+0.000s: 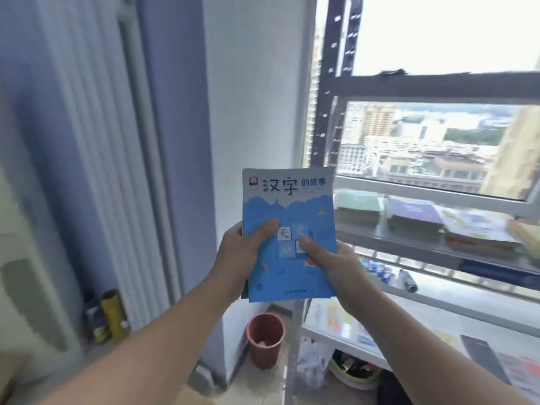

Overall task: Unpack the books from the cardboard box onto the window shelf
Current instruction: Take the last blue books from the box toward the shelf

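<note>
Two bare forearms reach forward from the bottom of the view, and between them a blue book (287, 217) is held upright in the air, cover facing the person. The left grip (239, 255) pinches the book's left edge with the thumb laid flat on the cover. The right grip (336, 267) pinches the lower right corner the same way. The fingers behind the book are hidden. A thin green sliver shows behind the lower left corner. It may be a second volume, though that cannot be told for certain.

Holding with both sides probably keeps the thin paperback from flopping and leaves the title readable, perhaps so the person can choose a stack for it. The book hangs just off the left end of the window shelf (380, 238), level with it and not yet touching.

Along the shelf's back edge, under the window frame (438, 84), lie flat piles: a green-topped stack (358, 206) nearest the left end, then a purple-topped stack (412, 213), then a pale stack (479, 226) toward the right end. Stacking flat seems to suit soft covers that would not stand alone.

The cardboard box is not in view. A marker (407, 280) lies on the sill below the shelf, and a red bucket (265, 337) stands on the floor
</note>
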A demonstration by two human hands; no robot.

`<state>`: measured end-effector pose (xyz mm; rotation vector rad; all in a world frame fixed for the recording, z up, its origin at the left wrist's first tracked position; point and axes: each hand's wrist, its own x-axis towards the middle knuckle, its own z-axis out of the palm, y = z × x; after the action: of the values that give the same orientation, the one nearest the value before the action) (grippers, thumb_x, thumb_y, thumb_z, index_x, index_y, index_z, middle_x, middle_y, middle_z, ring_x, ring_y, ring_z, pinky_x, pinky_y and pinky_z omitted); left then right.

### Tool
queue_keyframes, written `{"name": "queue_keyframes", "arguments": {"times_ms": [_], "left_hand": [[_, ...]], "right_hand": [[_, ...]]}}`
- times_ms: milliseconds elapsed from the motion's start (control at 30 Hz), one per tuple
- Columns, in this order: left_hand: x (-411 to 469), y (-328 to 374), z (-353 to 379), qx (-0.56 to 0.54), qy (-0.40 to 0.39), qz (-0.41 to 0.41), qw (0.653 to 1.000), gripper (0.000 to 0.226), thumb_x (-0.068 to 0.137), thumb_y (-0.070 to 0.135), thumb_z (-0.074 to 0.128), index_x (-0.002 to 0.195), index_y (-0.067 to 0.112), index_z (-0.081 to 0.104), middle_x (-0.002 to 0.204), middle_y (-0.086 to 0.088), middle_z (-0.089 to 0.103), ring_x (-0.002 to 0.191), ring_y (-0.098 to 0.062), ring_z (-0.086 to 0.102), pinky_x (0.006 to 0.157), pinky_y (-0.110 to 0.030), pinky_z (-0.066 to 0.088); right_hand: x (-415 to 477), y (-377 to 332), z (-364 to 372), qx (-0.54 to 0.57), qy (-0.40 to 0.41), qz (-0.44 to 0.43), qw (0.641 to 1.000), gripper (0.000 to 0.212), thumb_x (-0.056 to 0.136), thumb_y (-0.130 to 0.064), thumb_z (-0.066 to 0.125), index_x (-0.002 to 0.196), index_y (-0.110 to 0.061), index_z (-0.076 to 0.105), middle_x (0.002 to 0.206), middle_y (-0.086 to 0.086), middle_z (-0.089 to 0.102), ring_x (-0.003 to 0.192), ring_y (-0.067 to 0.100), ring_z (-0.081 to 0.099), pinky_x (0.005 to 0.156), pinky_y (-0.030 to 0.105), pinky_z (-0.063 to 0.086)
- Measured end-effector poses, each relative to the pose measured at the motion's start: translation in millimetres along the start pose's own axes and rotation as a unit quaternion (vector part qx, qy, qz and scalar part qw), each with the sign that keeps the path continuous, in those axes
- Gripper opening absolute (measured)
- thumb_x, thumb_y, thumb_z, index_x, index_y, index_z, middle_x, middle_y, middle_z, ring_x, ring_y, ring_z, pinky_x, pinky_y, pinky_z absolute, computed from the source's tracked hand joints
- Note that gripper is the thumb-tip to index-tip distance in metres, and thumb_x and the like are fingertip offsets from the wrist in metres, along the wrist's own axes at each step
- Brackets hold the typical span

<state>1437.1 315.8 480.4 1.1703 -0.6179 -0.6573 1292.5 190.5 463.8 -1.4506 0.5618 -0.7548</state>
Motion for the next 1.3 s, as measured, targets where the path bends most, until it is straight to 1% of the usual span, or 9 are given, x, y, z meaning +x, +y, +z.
{"name": "queue_keyframes", "arguments": {"times_ms": [200,333,400,500,600,867,1000,1100,1300], "left_hand": [[-17,-25,141,-0.004,-0.083,-0.012,0.996,0.048,0.072,0.046,0.088,0.108,0.015,0.076,0.100,-0.014,0.083,0.082,-0.039,0.081,0.063,-0.045,0.064],[-45,-48,250,-0.001,-0.129,-0.021,0.991,0.068,0.061,0.050,0.092,0.113,0.010,0.074,0.100,-0.018,0.082,0.085,-0.046,0.079,0.074,-0.062,0.064],[-62,-61,306,-0.005,-0.149,-0.027,0.988,0.071,0.058,0.050,0.093,0.113,0.009,0.075,0.099,-0.018,0.082,0.086,-0.045,0.079,0.077,-0.066,0.063],[-89,-81,387,0.005,-0.179,-0.037,0.983,0.074,0.056,0.050,0.093,0.113,0.007,0.073,0.098,-0.017,0.083,0.083,-0.042,0.080,0.071,-0.057,0.066],[-115,-105,461,0.011,-0.205,-0.048,0.978,0.058,0.064,0.043,0.097,0.107,0.010,0.075,0.092,-0.014,0.083,0.075,-0.037,0.081,0.058,-0.042,0.064],[-160,-166,619,0.034,-0.287,-0.099,0.952,0.037,0.058,0.052,0.092,0.084,0.028,0.082,0.090,-0.012,0.084,0.072,-0.037,0.081,0.057,-0.041,0.063],[-157,-194,681,0.043,-0.313,-0.109,0.943,0.052,0.060,0.049,0.091,0.098,0.016,0.079,0.088,-0.012,0.084,0.070,-0.036,0.081,0.055,-0.039,0.062],[-142,-213,725,0.048,-0.323,-0.109,0.939,0.047,0.072,0.042,0.090,0.105,0.011,0.076,0.089,-0.012,0.084,0.071,-0.035,0.081,0.056,-0.039,0.062],[-92,-241,819,0.034,-0.364,-0.110,0.924,0.037,0.084,0.032,0.086,0.108,0.007,0.076,0.091,-0.013,0.084,0.075,-0.034,0.081,0.058,-0.038,0.064]], "right_hand": [[-52,-24,-137,0.015,0.080,-0.026,0.996,0.031,0.067,-0.045,0.088,0.088,-0.022,0.085,0.088,0.008,0.083,0.074,0.027,0.076,0.060,0.033,0.062],[-99,-34,-240,0.025,0.142,-0.030,0.989,0.043,0.063,-0.049,0.089,0.094,-0.019,0.084,0.101,0.023,0.080,0.087,0.047,0.077,0.067,0.044,0.067],[-124,-36,-294,0.032,0.177,-0.028,0.983,0.057,0.057,-0.050,0.092,0.100,-0.014,0.082,0.103,0.025,0.079,0.085,0.046,0.078,0.071,0.049,0.066],[-162,-41,-372,0.032,0.213,-0.023,0.976,0.068,0.053,-0.052,0.093,0.104,-0.009,0.079,0.102,0.025,0.080,0.086,0.044,0.079,0.069,0.050,0.067],[-200,-44,-445,0.030,0.240,-0.021,0.970,0.075,0.050,-0.055,0.093,0.107,-0.008,0.078,0.098,0.019,0.082,0.081,0.037,0.081,0.065,0.043,0.066],[-277,-36,-594,0.048,0.299,-0.031,0.952,0.052,0.060,-0.058,0.094,0.100,-0.026,0.085,0.101,0.011,0.084,0.086,0.033,0.082,0.065,0.039,0.065],[-281,-26,-654,0.056,0.334,-0.035,0.940,0.061,0.055,-0.065,0.096,0.103,-0.030,0.083,0.107,0.011,0.083,0.093,0.037,0.081,0.078,0.053,0.067],[-271,-22,-696,0.051,0.350,-0.036,0.935,0.058,0.055,-0.065,0.095,0.101,-0.033,0.084,0.104,0.009,0.084,0.088,0.033,0.082,0.069,0.044,0.066],[-231,-34,-788,0.021,0.382,-0.030,0.923,0.045,0.060,-0.059,0.090,0.094,-0.030,0.085,0.102,0.013,0.083,0.085,0.035,0.081,0.065,0.040,0.066]]}}
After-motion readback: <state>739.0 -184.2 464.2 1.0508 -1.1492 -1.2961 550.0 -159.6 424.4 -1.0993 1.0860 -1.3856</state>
